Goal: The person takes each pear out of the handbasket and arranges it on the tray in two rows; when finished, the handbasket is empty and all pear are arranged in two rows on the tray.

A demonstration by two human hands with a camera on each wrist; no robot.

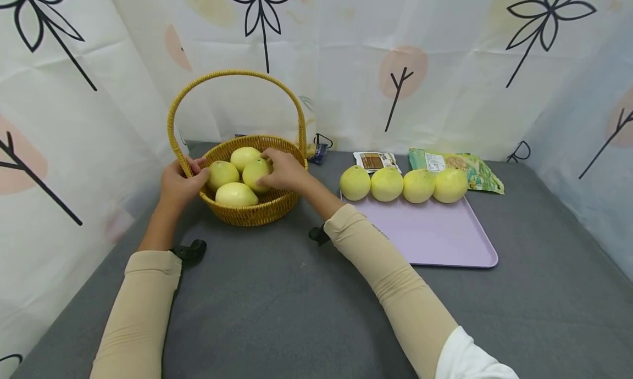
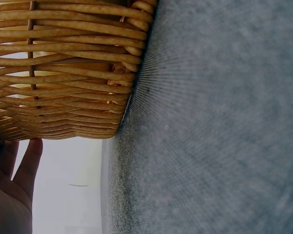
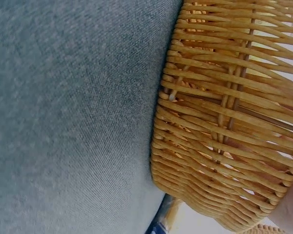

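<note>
A wicker basket (image 1: 247,217) with a tall arched handle stands at the back left of the table. Several round yellow-green fruits (image 1: 236,194) lie inside it. My left hand (image 1: 179,184) holds the basket's left rim beside the handle's foot, thumb over the edge. From the left wrist, its fingers (image 2: 31,163) show along the outside of the weave. My right hand (image 1: 287,173) reaches over the right rim and grips one fruit (image 1: 254,174) in the basket. Most of that hand is hidden behind the wicker wall (image 3: 224,112) in the right wrist view.
A lilac tray (image 1: 445,239) lies to the right, with a row of several similar fruits (image 1: 387,184) along its far edge. Behind it are a small white-and-brown packet (image 1: 377,160) and a green bag (image 1: 470,170). Patterned curtains (image 1: 346,93) enclose the table.
</note>
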